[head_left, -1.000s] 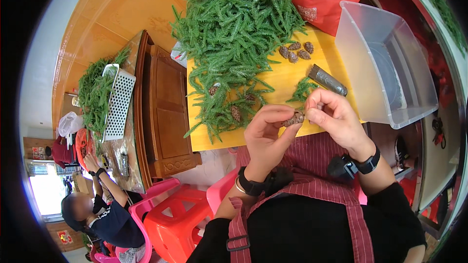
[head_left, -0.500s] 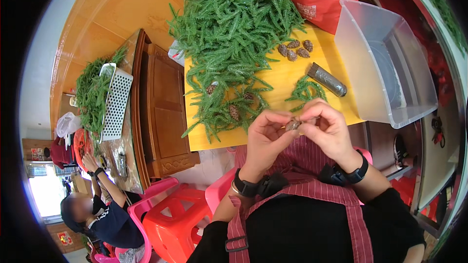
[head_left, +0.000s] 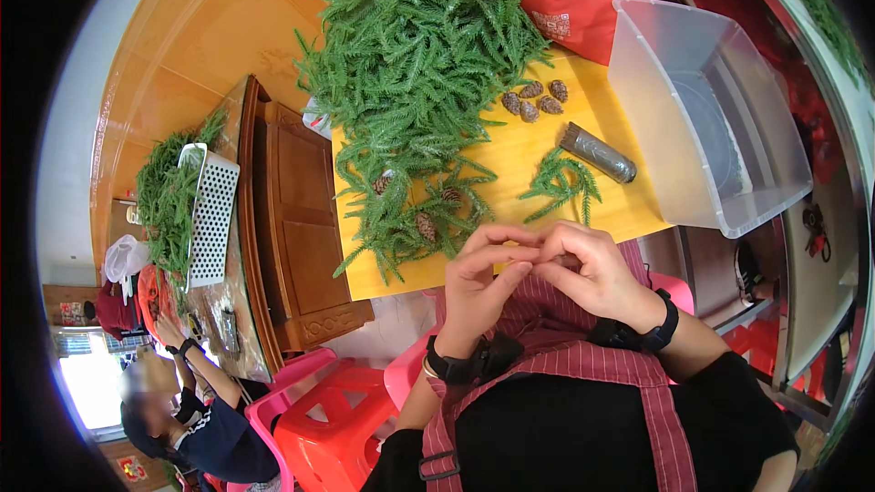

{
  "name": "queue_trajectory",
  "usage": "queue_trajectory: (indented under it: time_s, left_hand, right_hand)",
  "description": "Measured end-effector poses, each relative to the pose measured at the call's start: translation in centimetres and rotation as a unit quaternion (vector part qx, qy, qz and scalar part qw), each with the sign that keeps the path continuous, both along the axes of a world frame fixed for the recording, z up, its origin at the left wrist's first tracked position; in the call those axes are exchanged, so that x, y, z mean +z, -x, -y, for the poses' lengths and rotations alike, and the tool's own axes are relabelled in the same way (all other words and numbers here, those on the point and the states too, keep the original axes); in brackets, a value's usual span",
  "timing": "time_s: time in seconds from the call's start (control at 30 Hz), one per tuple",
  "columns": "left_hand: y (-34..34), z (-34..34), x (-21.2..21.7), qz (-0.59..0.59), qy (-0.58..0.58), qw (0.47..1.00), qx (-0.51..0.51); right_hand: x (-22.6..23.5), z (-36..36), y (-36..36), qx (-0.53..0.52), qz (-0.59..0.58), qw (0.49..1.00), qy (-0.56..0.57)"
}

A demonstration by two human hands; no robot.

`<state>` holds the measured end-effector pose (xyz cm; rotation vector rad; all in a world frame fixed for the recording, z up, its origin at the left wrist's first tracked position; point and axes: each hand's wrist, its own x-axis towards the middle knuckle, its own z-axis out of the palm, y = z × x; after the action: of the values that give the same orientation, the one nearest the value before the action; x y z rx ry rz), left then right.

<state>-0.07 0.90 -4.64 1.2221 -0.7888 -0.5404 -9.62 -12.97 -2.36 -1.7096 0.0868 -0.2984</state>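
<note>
Your left hand (head_left: 481,275) and right hand (head_left: 583,264) meet just in front of your chest, at the near edge of the yellow table (head_left: 538,150), and between them they pinch a small brown cone (head_left: 565,261); only a sliver of it shows between the fingertips, so you cannot tell its shape or how it is turned. Both hands are curled, thumbs and forefingers pressed together on the cone, the other fingers loosely bent above. Keep that grip light and near the tips: the cone looks brittle, and squeezing from the flat of the thumb would likely crush its scales. Let one hand hold it steady while the other does the fine work, and keep both hands over the table rather than over your lap, so anything that drops lands on the yellow top. Just beyond your fingers lies a small green sprig (head_left: 561,187), and beside it a dark tube (head_left: 597,153). The big heap of green sprigs (head_left: 415,64) sits further back, with a few loose cones (head_left: 425,223) caught in its near edge and four more (head_left: 536,100) grouped to its right. The clear tub (head_left: 720,118) stands on your right, apart from your hands.
</note>
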Motion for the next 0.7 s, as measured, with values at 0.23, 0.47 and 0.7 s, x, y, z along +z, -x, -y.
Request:
queue_trajectory:
  time_s: [0.23, 0.47, 0.7]
  left_hand:
    - [0.5, 0.4, -0.2, 0.003, -0.022, 0.997, 0.074]
    - [-0.2, 1.2, -1.0, -0.004, -0.006, 0.999, 0.049]
    - [-1.4, 4.5, -3.1, -0.013, -0.119, 0.991, 0.067]
  right_hand:
    - [-1.3, 0.3, 0.3, -0.026, -0.019, 0.993, -0.113]
    - [-1.5, 1.8, 0.8, -0.004, -0.036, 0.982, -0.184]
    - [-1.5, 4.9, 1.7, -0.109, -0.001, 0.975, -0.192]
